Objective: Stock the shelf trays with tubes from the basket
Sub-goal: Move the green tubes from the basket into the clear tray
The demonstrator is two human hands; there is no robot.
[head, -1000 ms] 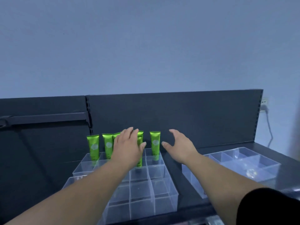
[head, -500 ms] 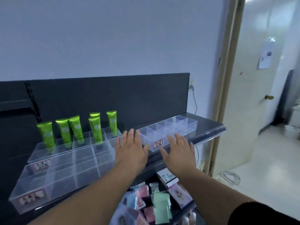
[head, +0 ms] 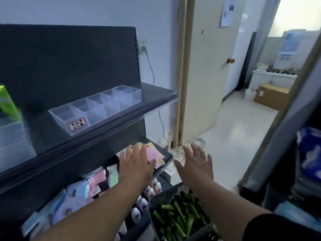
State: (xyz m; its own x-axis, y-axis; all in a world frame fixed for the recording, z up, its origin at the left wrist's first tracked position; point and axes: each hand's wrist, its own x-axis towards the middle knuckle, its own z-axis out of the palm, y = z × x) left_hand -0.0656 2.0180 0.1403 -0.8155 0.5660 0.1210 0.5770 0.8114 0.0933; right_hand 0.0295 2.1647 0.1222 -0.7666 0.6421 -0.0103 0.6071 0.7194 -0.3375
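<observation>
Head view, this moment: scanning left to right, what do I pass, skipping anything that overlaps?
Green tube → labelled clear tray → left hand → right hand → door knob → cardboard box.

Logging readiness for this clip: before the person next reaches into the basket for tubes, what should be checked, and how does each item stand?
1. Left hand free: ok, open and holding nothing.
2. Right hand free: ok, open and holding nothing.
3. Basket stocked: ok, many green tubes lie in it.
4. Labelled clear tray has room: ok, its visible compartments are empty.
5. Far-left tray has room: cannot tell, it is mostly out of frame; one standing tube shows.
</observation>
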